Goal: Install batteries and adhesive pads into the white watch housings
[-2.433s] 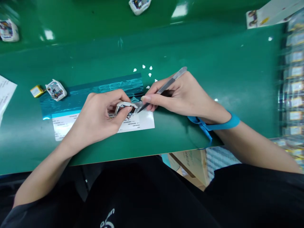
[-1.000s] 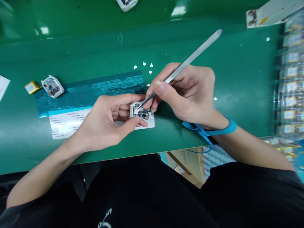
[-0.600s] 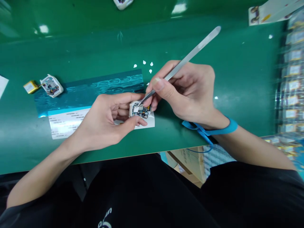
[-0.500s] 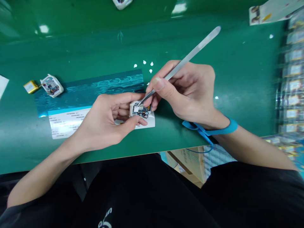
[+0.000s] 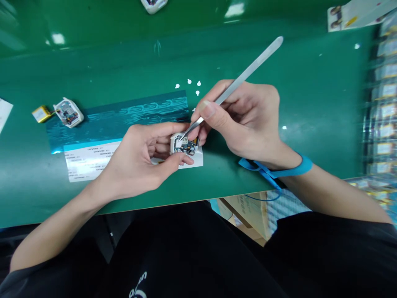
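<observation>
Between the thumb and fingers of my left hand (image 5: pixel 145 157) is a small white electronic device (image 5: pixel 185 145), its open side up and its circuit board showing. My right hand (image 5: pixel 238 116) grips metal tweezers (image 5: pixel 252 66) like a pen, and their tip rests at the left part of the board. Fingertips of my right hand also touch the device's right edge. Under the hands lies a white printed label strip (image 5: pixel 89 159), next to a blue translucent film (image 5: pixel 124 111). Several small white round stickers (image 5: pixel 189 81) lie beyond my right hand.
A second open device (image 5: pixel 68 112) with a yellow battery (image 5: pixel 41 114) wired to it sits at left. Another white device (image 5: pixel 154 5) is at the far edge. Trays of parts (image 5: pixel 386 111) line the right side. A blue wrist strap (image 5: pixel 291 167) trails a cord over the table's front edge.
Both hands keep nearly the same pose on the device. The tweezers' upper end has shifted slightly left and down; the whole view has moved a little.
</observation>
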Tool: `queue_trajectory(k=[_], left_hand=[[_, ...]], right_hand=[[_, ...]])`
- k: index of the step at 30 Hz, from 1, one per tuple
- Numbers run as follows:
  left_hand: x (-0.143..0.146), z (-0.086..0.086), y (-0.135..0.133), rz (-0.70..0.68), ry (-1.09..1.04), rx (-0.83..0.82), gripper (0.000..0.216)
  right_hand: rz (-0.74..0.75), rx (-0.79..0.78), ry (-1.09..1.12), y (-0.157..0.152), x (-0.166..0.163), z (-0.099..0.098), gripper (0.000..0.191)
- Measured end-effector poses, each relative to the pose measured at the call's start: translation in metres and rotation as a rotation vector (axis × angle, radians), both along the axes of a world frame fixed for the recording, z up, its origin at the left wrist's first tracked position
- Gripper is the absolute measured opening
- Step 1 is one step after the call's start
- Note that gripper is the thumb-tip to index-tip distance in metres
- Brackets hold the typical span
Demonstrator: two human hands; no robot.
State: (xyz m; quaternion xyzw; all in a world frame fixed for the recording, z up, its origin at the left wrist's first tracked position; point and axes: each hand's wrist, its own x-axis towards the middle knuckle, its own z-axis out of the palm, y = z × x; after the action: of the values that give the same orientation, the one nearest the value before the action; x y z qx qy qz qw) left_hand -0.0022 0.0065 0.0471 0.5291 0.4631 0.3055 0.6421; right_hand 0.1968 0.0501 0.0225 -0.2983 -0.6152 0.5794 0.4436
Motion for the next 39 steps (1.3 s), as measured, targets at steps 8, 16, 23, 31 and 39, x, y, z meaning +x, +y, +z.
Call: queue_trajectory(k=[8, 16, 23, 31, 39], left_hand=[[0.000, -0.002, -0.001, 0.014, 0.035, 0.007, 0.032], [0.000, -0.001, -0.001, 0.011, 0.019, 0.061, 0.036], [0.002, -0.007, -0.001, 0.017, 0.032, 0.033, 0.022], [-0.041, 0.030, 0.016, 0.034, 0.400, 0.421, 0.019], [-0.043, -0.001, 0.030, -0.345, 0.570, 0.573, 0.029]], right_hand=[[-0.043, 0.052, -0.091, 0.000, 0.000, 0.002, 0.028], [-0.040, 0.088, -0.052, 0.000, -0.001, -0.001, 0.020], [-0.089, 0.210, -0.098, -0.006, 0.001, 0.003, 0.017], [-0.173, 0.503, -0.457, 0.005, 0.013, 0.002, 0.027], [-0.014, 0.500, -0.499, 0.008, 0.012, -0.013, 0.039]])
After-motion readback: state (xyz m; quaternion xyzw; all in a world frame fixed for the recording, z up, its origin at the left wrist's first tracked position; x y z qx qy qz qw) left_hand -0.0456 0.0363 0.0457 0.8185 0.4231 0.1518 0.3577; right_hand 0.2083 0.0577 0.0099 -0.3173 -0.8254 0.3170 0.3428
